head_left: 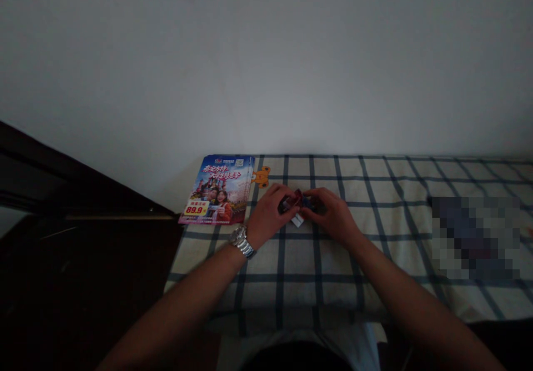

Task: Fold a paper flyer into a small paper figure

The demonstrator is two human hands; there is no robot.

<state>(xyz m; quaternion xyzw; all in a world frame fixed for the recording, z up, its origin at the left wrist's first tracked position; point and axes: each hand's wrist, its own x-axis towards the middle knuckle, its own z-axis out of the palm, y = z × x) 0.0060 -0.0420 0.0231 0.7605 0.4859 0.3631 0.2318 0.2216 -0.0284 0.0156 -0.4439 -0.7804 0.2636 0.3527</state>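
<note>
Between my two hands is a small folded piece of printed paper (pixel 297 219), dark red and blue with a white part facing me. My left hand (pixel 266 215), with a metal watch (pixel 242 241) on its wrist, pinches the paper's left side. On its right side, my right hand (pixel 332 214) has thumb and fingers closed on the same paper. My fingers hide much of it, so its full shape cannot be made out. Both hands rest low over the checked cloth (pixel 337 260).
A stack of colourful flyers (pixel 225 193) marked 89.9 lies left of my hands. Beside it is an orange cartoon bear (pixel 262 177). A pixelated dark object (pixel 466 229) lies at the right. The plain wall (pixel 291 71) rises behind the cloth; the left side is dark.
</note>
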